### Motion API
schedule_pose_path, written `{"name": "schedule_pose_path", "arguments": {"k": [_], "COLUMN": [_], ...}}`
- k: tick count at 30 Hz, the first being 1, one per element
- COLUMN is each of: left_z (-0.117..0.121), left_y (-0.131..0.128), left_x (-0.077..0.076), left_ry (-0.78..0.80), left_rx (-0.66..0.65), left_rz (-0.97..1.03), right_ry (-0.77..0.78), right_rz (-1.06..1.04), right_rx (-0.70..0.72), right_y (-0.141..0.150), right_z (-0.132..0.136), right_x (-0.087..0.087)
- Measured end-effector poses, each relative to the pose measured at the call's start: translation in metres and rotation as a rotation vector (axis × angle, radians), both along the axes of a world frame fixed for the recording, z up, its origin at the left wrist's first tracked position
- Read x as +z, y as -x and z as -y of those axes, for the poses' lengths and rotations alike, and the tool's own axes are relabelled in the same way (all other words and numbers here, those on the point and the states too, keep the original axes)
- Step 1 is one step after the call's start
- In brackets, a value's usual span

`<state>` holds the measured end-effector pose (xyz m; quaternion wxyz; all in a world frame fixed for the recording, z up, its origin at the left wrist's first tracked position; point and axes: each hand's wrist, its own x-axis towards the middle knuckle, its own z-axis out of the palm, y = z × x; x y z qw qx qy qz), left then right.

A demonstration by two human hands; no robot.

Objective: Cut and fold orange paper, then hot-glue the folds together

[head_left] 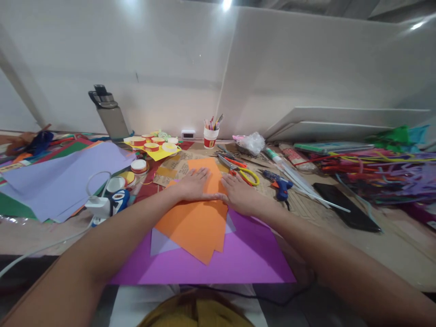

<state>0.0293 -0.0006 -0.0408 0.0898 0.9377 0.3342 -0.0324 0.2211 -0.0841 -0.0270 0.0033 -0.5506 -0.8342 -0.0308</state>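
Two overlapping sheets of orange paper lie in front of me, one turned at an angle to the other. My left hand rests flat on the orange paper, fingers stretched forward. Beside it my right hand lies flat along the paper's right side, and the two thumbs meet in the middle. Under the orange sheets show the corners of a lilac sheet. Beneath everything is a large purple sheet, reaching over the table's front edge. Scissors with yellow and orange handles lie just beyond my right fingertips.
On the left are lilac sheets, a white plug with a cable, rolls of tape and a bottle. A paper cup of pens stands behind. To the right lie a blue glue gun, a black phone-like slab and pipe cleaners.
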Motion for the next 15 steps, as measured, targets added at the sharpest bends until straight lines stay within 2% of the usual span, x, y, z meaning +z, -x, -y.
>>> {"name": "schedule_pose_path", "arguments": {"k": [4,8,12,15], "left_z": [-0.004,-0.005,-0.001,0.002], "left_y": [0.000,-0.001,-0.001,-0.001], "left_x": [-0.006,-0.005,-0.001,0.002], "left_ry": [-0.037,-0.045,-0.023,-0.014], "left_rx": [0.010,-0.011,0.001,-0.002], "left_rz": [-0.020,-0.046,-0.022,-0.009], "right_ry": [0.032,0.051,0.022,0.001], "right_rz": [-0.057,-0.054,-0.005,-0.052], "right_rx": [0.052,0.054,0.017,-0.010], "right_y": [0.010,0.007,-0.003,-0.010], "right_z": [-0.010,-0.015,-0.011,-0.008], "right_x": [-0.010,-0.021,-0.017,-0.009]}}
